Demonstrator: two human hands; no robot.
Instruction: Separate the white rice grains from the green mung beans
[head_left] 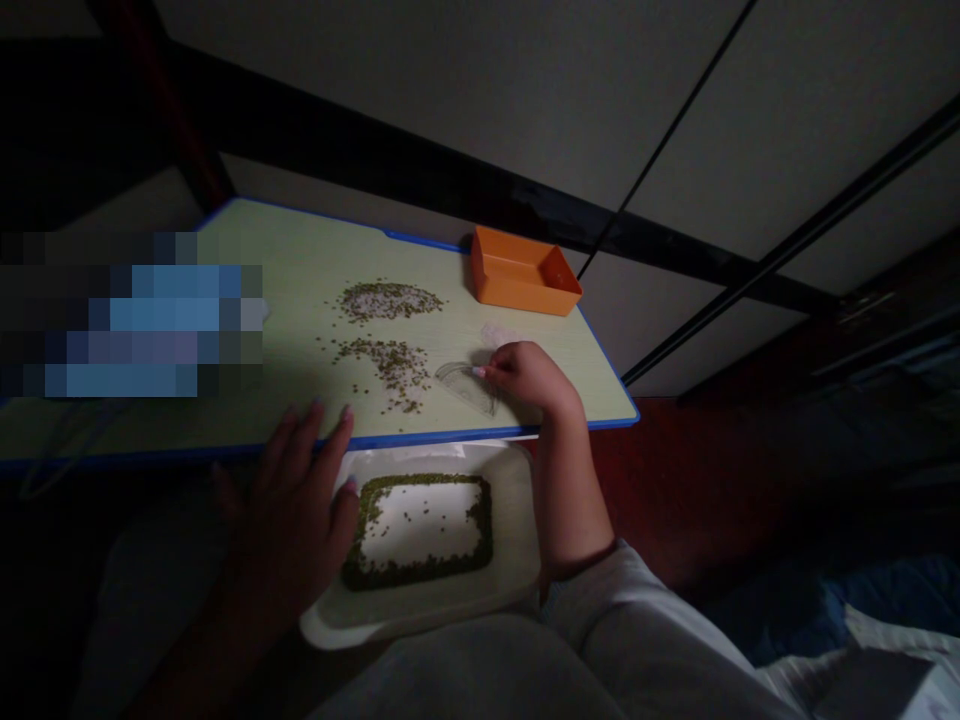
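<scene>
My right hand [525, 375] is over the right part of the pale green tabletop [292, 260]. Its thumb and fingers pinch a clear, half-round protractor [466, 388] lying low against the surface. Left of it is a loose scatter of green beans mixed with white grains [401, 370]. A second mixed pile [386, 300] lies farther back. Just beyond my right hand is a small heap of whitish grains [495, 335]. My left hand [300, 500] has its fingers spread, beside the left rim of a white plastic tub [517, 520]. Green beans [420, 575] line the tub's bottom edges.
An orange open box [525, 285] stands at the table's back right corner. Blue edging [450, 438] runs round the tabletop. A blurred-out bluish patch [150, 320] covers the table's left end. Light cabinet panels [465, 90] rise behind the table.
</scene>
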